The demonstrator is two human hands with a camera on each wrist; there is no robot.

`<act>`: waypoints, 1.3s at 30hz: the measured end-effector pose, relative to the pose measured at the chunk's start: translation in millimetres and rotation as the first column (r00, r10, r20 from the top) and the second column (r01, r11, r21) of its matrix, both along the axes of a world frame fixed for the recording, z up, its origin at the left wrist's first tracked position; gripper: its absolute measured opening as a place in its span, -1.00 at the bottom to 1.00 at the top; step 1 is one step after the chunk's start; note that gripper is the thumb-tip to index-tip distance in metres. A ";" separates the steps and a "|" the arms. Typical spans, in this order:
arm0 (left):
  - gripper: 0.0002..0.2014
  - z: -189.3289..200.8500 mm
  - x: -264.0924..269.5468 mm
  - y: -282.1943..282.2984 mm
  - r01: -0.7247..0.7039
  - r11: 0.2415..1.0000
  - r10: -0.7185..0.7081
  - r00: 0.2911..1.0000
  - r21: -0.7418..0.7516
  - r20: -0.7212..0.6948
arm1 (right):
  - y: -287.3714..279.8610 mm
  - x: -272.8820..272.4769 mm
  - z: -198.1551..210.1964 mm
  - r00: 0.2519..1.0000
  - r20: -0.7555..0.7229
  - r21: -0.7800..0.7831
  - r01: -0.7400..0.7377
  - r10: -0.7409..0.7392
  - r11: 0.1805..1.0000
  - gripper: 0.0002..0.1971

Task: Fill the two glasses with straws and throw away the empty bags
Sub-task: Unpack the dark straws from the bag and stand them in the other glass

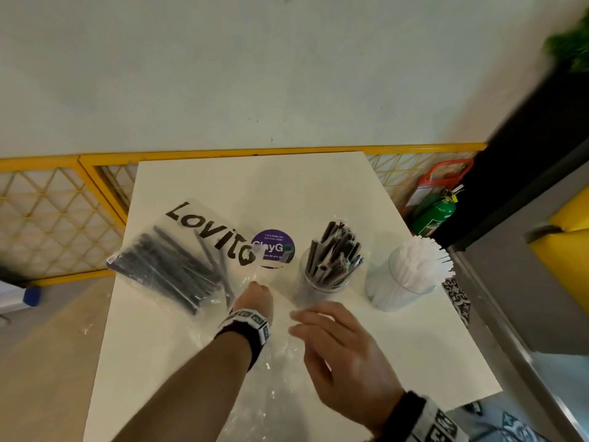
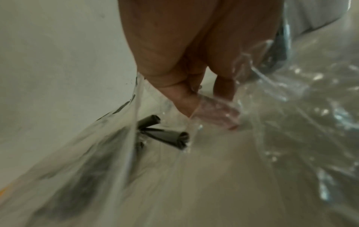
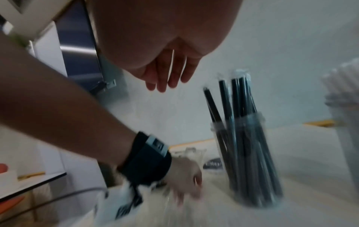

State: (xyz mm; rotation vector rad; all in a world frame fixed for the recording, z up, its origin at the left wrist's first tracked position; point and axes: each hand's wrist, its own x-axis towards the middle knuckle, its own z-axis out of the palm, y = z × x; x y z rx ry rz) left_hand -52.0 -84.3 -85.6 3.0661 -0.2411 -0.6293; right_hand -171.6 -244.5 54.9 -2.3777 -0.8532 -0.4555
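A clear bag printed LOVITO (image 1: 178,266) lies at the left of the white table (image 1: 414,362) with several black straws inside. My left hand (image 1: 255,298) is at its open end; in the left wrist view thumb and finger (image 2: 196,110) pinch clear film there, next to black straw ends (image 2: 167,136). A crumpled empty clear bag (image 1: 280,362) lies under both wrists. My right hand (image 1: 318,327) hovers above it with fingers (image 3: 167,76) straight, holding nothing. One glass (image 1: 322,282) holds wrapped black straws, and the other glass (image 1: 401,282) holds white straws.
A purple round sticker (image 1: 272,248) sits on the table behind the left hand. A yellow mesh fence (image 1: 63,202) runs behind the table, and a green fire extinguisher (image 1: 436,215) stands at the back right. A steel counter edge (image 1: 510,330) borders the right side.
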 end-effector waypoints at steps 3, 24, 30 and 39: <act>-0.72 6.3 6.7 4.0 -0.021 0.998 0.021 1.000 -0.054 0.004 | -6.2 -19.5 -21.3 0.996 -0.083 -0.021 -0.024 0.023 0.999 -0.77; -0.86 71.8 -107.1 91.4 -0.119 0.904 0.107 0.993 -0.412 -0.050 | 33.6 13.6 -118.5 0.503 -0.837 -0.163 0.148 -0.216 0.976 -0.54; -0.66 30.7 -122.6 101.2 -0.269 0.934 0.254 0.963 -0.234 -0.094 | 17.4 -9.2 -94.2 0.753 -0.602 -0.154 0.217 -0.265 0.964 -0.64; -0.95 52.4 -115.0 111.4 -0.377 0.708 0.380 0.916 -0.597 -0.128 | 83.8 -16.3 -94.2 0.945 -0.310 -0.448 -0.047 -0.106 0.893 -0.61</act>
